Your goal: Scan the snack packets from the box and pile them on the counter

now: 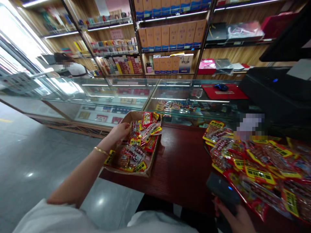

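A shallow cardboard box point(152, 163) sits at the left end of the dark red wooden counter, filled with red and yellow snack packets point(136, 153). My left hand point(121, 131), with a gold bracelet at the wrist, reaches over the box's left rim. Its fingers are curled in against the packets; what they grip, if anything, is hidden. In my right hand point(236, 216), low at the right, is a dark handheld barcode scanner point(222, 191) with a small blue light. Beside the scanner lies a large pile of similar snack packets point(259, 171).
A glass display case point(121, 92) runs behind the wooden counter point(181, 161). A mouse point(221, 87) rests on a red mat point(209, 92), near a dark machine point(274, 90) at the right. Shelves of boxes point(173, 35) line the wall. Another person point(73, 68) is far left.
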`<state>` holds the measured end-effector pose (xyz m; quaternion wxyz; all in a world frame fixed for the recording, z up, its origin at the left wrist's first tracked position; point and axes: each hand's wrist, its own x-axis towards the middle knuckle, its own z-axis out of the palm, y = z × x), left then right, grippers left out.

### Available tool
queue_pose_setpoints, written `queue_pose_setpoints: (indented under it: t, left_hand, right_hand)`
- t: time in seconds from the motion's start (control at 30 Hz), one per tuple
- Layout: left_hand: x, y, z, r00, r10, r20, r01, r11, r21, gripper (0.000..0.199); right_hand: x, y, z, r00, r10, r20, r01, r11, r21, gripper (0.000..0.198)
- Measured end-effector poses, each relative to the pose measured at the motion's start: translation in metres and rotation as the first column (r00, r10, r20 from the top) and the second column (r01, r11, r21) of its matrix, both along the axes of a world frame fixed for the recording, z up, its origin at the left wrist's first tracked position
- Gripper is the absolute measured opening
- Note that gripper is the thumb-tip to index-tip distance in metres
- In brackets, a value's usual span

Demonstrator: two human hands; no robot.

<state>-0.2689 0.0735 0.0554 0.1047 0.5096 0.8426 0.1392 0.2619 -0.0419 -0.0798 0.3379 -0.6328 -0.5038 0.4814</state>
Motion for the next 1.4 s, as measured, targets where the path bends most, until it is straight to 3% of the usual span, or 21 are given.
queue_pose_setpoints:
  t: [0.1,0.23,0.3,0.4,0.47,0.53,0.6,0.67,0.73,0.83,0.9,0.97,1.2,1.4]
  left_hand:
    - [0.004,0.021,-0.010,0.999,-0.014,-0.050,0.009,0.995,-0.096,0.023]
    - [0.014,0.033,-0.014,0.997,-0.015,-0.073,0.010,0.998,-0.067,0.041]
    - [0.015,0.032,-0.008,0.996,-0.004,-0.093,-0.001,0.999,-0.053,0.049]
    - [0.018,0.020,0.015,0.995,0.017,-0.101,-0.013,0.999,0.038,0.041]
    - [0.032,0.002,0.035,1.000,0.001,0.006,-0.002,0.975,0.222,0.035]
    - [0.062,-0.020,0.050,0.959,-0.102,0.263,-0.019,0.908,0.419,0.036]
    - [0.106,-0.039,0.051,0.778,-0.272,0.566,-0.062,0.863,0.501,0.041]
    - [0.158,-0.050,0.034,0.530,-0.365,0.765,-0.078,0.878,0.473,0.040]
    - [0.208,-0.052,0.001,0.309,-0.344,0.887,-0.030,0.928,0.371,0.038]
    - [0.259,-0.042,-0.058,0.142,-0.220,0.965,-0.006,0.975,0.223,0.042]
    - [0.273,-0.034,-0.088,0.078,-0.156,0.985,-0.039,0.986,0.159,0.046]
    - [0.274,-0.029,-0.104,0.022,-0.131,0.991,-0.070,0.989,0.132,0.050]
    - [0.262,-0.030,-0.106,-0.081,-0.125,0.989,-0.048,0.991,0.122,0.048]
    - [0.262,-0.027,-0.119,-0.122,-0.146,0.982,-0.050,0.989,0.141,0.050]
  right_hand:
    - [0.003,0.003,0.002,0.999,0.038,0.016,-0.038,0.999,0.024,0.068]
    - [0.007,0.006,-0.003,0.998,0.059,-0.020,-0.059,0.998,0.011,0.065]
    - [0.007,0.005,-0.006,0.999,0.035,-0.030,-0.034,0.999,0.018,0.066]
    - [0.003,0.002,-0.009,0.998,0.034,-0.051,-0.034,0.999,0.007,0.066]
    - [0.000,0.001,-0.007,0.998,0.036,-0.058,-0.035,0.999,0.011,0.064]
    - [-0.003,0.001,-0.003,0.998,0.039,-0.050,-0.037,0.999,0.029,0.064]
    - [-0.005,0.001,0.003,0.998,0.035,-0.047,-0.032,0.998,0.054,0.063]
    - [-0.008,0.002,0.009,0.998,0.032,-0.049,-0.028,0.997,0.075,0.061]
    - [-0.010,0.004,0.012,0.998,0.046,-0.046,-0.042,0.996,0.083,0.060]
    - [-0.012,0.004,0.016,0.998,0.063,-0.008,-0.062,0.995,0.082,0.055]
    - [-0.014,0.001,0.021,0.997,0.072,0.032,-0.074,0.994,0.084,0.048]
    - [-0.017,-0.005,0.029,0.990,0.092,0.108,-0.104,0.988,0.113,0.041]
    - [-0.027,-0.019,0.058,0.918,0.146,0.368,-0.236,0.948,0.213,0.034]
    - [-0.020,-0.025,0.058,0.891,0.124,0.436,-0.242,0.944,0.226,0.036]
